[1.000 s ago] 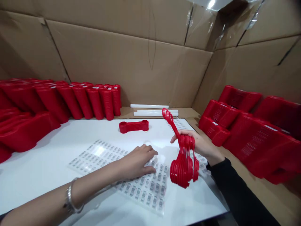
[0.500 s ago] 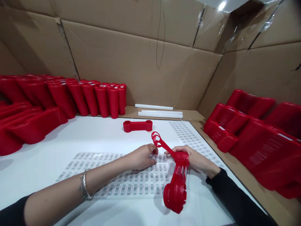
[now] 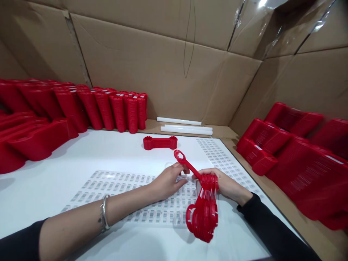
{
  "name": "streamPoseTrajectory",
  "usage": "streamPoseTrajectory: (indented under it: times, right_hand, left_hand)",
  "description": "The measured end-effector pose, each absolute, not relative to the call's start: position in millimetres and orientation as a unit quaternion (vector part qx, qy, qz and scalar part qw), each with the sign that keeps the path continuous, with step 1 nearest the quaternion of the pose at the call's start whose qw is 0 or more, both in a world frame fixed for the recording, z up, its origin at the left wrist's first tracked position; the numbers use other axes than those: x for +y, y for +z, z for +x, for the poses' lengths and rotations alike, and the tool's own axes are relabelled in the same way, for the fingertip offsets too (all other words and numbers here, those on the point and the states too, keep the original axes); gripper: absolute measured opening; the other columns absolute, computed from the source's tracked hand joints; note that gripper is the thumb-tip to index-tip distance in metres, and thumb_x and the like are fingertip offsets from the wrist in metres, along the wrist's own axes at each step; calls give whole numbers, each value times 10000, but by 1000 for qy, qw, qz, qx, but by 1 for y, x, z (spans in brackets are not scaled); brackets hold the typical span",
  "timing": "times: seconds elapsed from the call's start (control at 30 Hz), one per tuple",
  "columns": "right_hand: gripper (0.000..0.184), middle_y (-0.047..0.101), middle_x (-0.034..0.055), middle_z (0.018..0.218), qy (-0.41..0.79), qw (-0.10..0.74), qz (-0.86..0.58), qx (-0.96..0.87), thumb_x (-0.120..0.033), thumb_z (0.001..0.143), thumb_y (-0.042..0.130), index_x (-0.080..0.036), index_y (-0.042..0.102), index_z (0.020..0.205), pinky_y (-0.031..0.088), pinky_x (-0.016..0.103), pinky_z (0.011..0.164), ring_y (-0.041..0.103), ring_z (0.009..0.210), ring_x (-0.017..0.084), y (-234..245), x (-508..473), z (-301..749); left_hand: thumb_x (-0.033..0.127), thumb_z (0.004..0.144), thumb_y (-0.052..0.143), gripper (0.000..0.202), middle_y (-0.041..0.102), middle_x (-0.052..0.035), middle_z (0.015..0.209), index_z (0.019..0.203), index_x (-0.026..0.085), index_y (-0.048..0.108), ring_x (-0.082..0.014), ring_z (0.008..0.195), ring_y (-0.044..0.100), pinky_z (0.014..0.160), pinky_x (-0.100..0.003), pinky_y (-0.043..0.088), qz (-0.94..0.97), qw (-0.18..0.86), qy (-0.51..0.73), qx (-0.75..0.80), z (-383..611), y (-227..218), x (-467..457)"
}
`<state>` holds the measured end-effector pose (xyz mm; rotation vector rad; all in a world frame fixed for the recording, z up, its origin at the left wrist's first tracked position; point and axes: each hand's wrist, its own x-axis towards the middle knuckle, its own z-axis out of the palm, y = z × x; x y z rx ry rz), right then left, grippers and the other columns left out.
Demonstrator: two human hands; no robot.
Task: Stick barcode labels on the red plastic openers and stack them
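Red scoop stack (image 3: pixel 202 217) — right hand (image 3: pixel 228 185) grips, left hand (image 3: pixel 167 183) closer

The person wears a plain black long-sleeved top with a matt, close-fitting look and no visible markings. The left sleeve (image 3: pixel 20 239) ends well up the forearm, leaving the lower forearm and wrist bare, while the right sleeve (image 3: pixel 272 228) comes down to a snug cuff just behind the wrist. A shiny silver bracelet (image 3: pixel 103 214), made of slim rounded metal bands, sits loosely around the left forearm, a little behind the bare left hand (image 3: pixel 167 182). The right hand (image 3: pixel 230 185) is bare too.
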<state>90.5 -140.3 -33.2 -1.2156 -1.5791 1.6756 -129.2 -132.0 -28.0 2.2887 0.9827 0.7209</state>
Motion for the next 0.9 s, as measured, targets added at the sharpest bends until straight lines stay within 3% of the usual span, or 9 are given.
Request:
streamPoseTrajectory:
  times: [0.17, 0.3, 0.4, 0.47, 0.6, 0.77, 0.9]
  right_hand:
    - [375, 685, 51, 807, 611, 271, -435, -603, -379, 716, 682, -160, 704, 1020, 474, 278, 642, 601, 699, 166, -26, -148, 90]
    - [425, 689, 66, 881, 603, 286, -409, -623, -392, 726, 680, -187, 678, 1098, 484, 339, 748, 610, 771, 193, -25, -150, 86]
    - [419, 688, 64, 939, 597, 295, -398, -631, -384, 736, 679, -211, 668, 1118, 477, 350, 783, 615, 794, 194, -24, -149, 84]
    - [400, 691, 59, 930, 592, 294, -396, -637, -370, 747, 674, -217, 669, 1117, 475, 349, 792, 616, 795, 190, -23, -149, 83]
    - [373, 692, 60, 927, 589, 293, -383, -648, -359, 772, 654, -211, 670, 1114, 464, 357, 824, 616, 843, 201, -20, -150, 84]
    - [362, 673, 69, 1024, 603, 288, -357, -652, -359, 763, 666, -208, 682, 1092, 441, 376, 877, 609, 900, 217, -15, -153, 83]
    - [360, 598, 83, 1205, 583, 303, -349, -668, -347, 737, 696, -229, 690, 1077, 412, 399, 937, 570, 1026, 247, -13, -152, 84]
  left_hand:
    - [147, 803, 513, 146, 573, -36, 851, 925, 162, 593, -168, 742, 539, 686, -291, 458, 843, 252, 285, 379, -129, -30, -130]
    - [193, 815, 546, 138, 560, -52, 960, 938, 178, 607, -173, 830, 542, 713, -273, 464, 830, 273, 326, 360, -127, -30, -131]
    - [113, 806, 515, 196, 570, -51, 978, 969, 187, 593, -184, 911, 544, 779, -282, 457, 832, 266, 350, 338, -125, -31, -133]
    - [80, 793, 501, 207, 584, -48, 949, 959, 175, 581, -173, 858, 554, 767, -285, 457, 825, 269, 358, 344, -123, -31, -135]
    - [146, 780, 564, 118, 604, -42, 881, 898, 145, 558, -143, 702, 554, 674, -273, 464, 771, 343, 370, 389, -121, -28, -139]
    - [197, 777, 581, 98, 641, -42, 821, 856, 145, 556, -181, 788, 599, 710, -291, 483, 721, 449, 391, 354, -121, -25, -140]
    - [219, 757, 613, 133, 649, -36, 808, 864, 156, 565, -182, 761, 597, 692, -298, 481, 715, 432, 401, 375, -122, -30, -138]
